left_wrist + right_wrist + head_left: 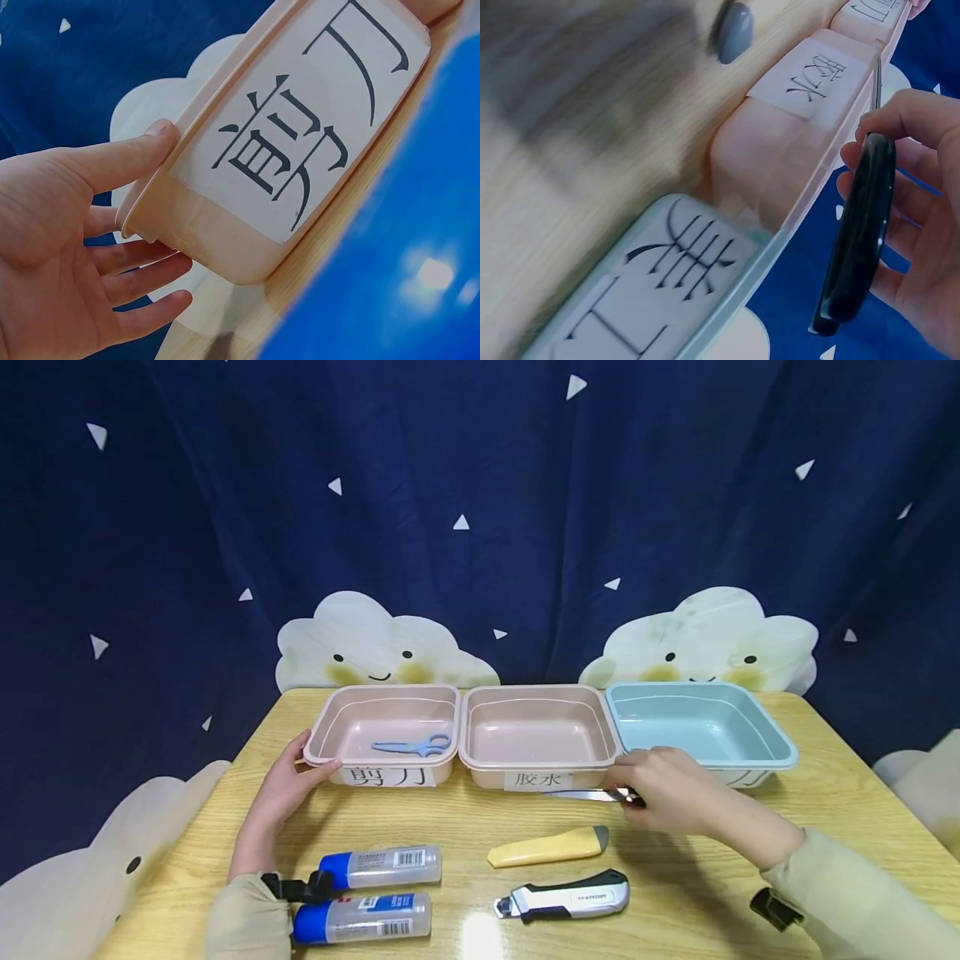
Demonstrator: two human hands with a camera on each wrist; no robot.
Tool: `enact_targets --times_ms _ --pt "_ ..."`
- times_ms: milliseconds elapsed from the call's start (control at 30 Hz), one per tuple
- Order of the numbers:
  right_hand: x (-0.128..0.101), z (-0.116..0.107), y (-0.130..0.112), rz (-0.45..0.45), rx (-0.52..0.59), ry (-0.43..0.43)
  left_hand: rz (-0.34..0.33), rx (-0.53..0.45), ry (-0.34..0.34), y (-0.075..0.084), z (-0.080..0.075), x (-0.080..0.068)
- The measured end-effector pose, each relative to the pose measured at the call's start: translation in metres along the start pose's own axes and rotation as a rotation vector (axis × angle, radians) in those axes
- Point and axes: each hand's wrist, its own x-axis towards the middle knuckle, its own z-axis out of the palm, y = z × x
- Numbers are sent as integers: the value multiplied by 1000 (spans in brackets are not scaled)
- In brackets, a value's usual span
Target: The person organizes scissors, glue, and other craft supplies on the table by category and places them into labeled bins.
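Observation:
My left hand (288,781) holds the front left corner of a pink bin (397,774), its thumb (154,146) on the rim and its other fingers along the side. Inside that bin lies a pair of blue scissors (412,746). My right hand (663,789) grips a pair of scissors (588,794) by its black handles (859,232). Their metal blades point left, in front of the middle pink bin (487,777) in the head view. Part of the handles is hidden by the fingers there.
A light blue bin (783,752) stands at the right of the row. Nearer on the wooden table (450,868) lie two glue bottles (386,868) with blue caps, a yellow utility knife (547,847) and a silver-black utility knife (573,897). A dark blue curtain (420,443) hangs behind.

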Motion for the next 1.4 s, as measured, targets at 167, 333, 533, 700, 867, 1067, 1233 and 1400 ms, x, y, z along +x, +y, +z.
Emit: enact_targets --times_ms 167,333,533,700,867,1067,1233,1400 --pt "20 2 -3 -40 -34 10 1 2 3 -1 -1 0" --pt "36 4 -4 -55 -28 14 4 -5 5 -1 0 0" --pt "54 6 -5 -57 -26 51 4 -1 13 0 0 2" --pt "68 14 -6 -68 -36 71 -9 9 9 1 0 1" --pt "82 19 -8 -90 -27 109 -11 7 6 1 1 0" --pt "98 24 -11 -79 -18 80 -4 10 7 0 2 1" --pt "109 28 -13 -83 -35 70 -7 -3 3 0 2 1" --pt "123 33 -15 -64 -31 79 -10 -6 2 0 1 1"
